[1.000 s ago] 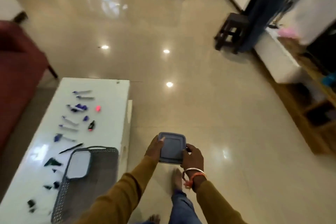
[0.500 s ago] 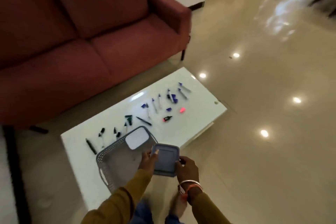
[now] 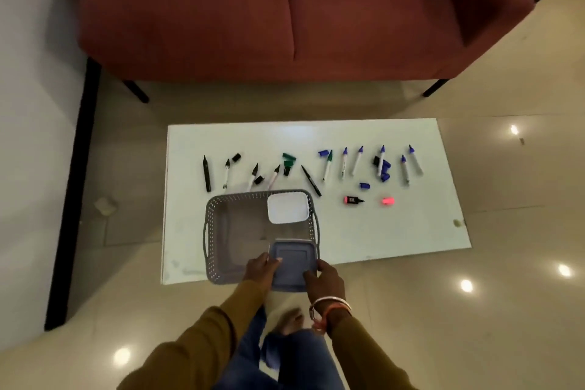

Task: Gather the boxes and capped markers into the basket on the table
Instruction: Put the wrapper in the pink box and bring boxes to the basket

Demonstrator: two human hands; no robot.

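A grey perforated basket (image 3: 212, 233) stands on the near left part of the white table (image 3: 395, 225). A white box (image 3: 287, 208) lies in its far right corner. I hold a blue-grey lidded box (image 3: 292, 258) over the basket's near right corner, my left hand (image 3: 260, 269) gripping its left edge and my right hand (image 3: 326, 279) its right edge. Beyond the basket lie several markers without their caps, black (image 3: 206, 173) at the left, blue (image 3: 357, 161) at the right, with loose caps (image 3: 364, 185) among them. A pink marker (image 3: 353, 200) and a pink cap (image 3: 388, 201) lie to the right.
A red sofa (image 3: 285, 9) stands behind the table. A black strip (image 3: 74, 193) runs along the floor at the left beside a white wall. My legs and bare foot (image 3: 289, 320) are below the table's near edge on glossy tiles.
The view has swung from the room to face the table squarely. Both hands have carried the blue-grey box from beside the table to above the basket's near right corner.
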